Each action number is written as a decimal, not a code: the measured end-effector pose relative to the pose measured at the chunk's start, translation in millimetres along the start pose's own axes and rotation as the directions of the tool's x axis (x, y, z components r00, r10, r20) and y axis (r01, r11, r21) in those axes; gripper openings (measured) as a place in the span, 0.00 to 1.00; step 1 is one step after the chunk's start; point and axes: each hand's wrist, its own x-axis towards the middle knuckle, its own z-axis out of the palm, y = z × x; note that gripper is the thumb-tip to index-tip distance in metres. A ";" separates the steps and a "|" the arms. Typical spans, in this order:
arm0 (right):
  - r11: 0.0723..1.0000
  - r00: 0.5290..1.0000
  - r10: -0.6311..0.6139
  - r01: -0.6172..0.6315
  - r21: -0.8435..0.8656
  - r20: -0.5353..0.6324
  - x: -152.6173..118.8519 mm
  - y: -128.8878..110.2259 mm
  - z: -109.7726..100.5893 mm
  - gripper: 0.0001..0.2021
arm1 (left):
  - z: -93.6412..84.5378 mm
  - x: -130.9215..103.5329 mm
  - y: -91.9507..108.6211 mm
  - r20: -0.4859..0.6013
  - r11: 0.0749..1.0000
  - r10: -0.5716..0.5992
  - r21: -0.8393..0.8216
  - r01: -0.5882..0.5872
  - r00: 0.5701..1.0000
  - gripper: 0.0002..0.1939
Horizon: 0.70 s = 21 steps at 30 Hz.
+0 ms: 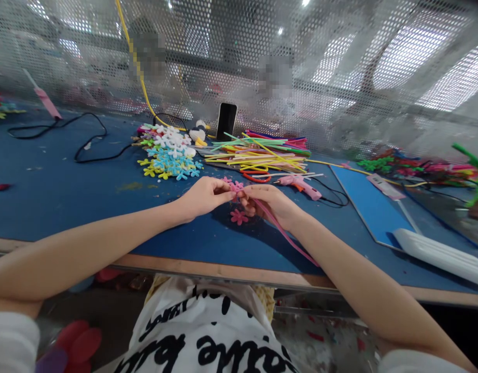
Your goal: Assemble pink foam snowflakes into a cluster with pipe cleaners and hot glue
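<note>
Close together over the blue table, my left hand [206,198] and my right hand [270,203] meet at a pink pipe-cleaner flower [234,185]. The fingers of my left hand pinch its near side. Between the fingers of my right hand is a pink strip [285,234], which trails down under my right forearm toward the table's front edge. Another pink flower [239,217] lies just below the hands. My fingertips partly hide where the strip and the held flower meet.
Flower pieces [171,150] are piled at back left, beside a bundle of pipe cleaners [262,153]. A phone [226,121] stands behind them. Right of my hands lie a pink glue gun [301,185], its black cable, a blue board [363,207] and a white object [441,254].
</note>
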 end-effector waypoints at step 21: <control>0.994 0.994 -0.057 0.048 0.100 0.088 -7.0 -2.7 -3.1 0.11 | 0.7 -4.2 12.5 0.032 0.979 0.034 -0.204 -0.027 0.999 0.15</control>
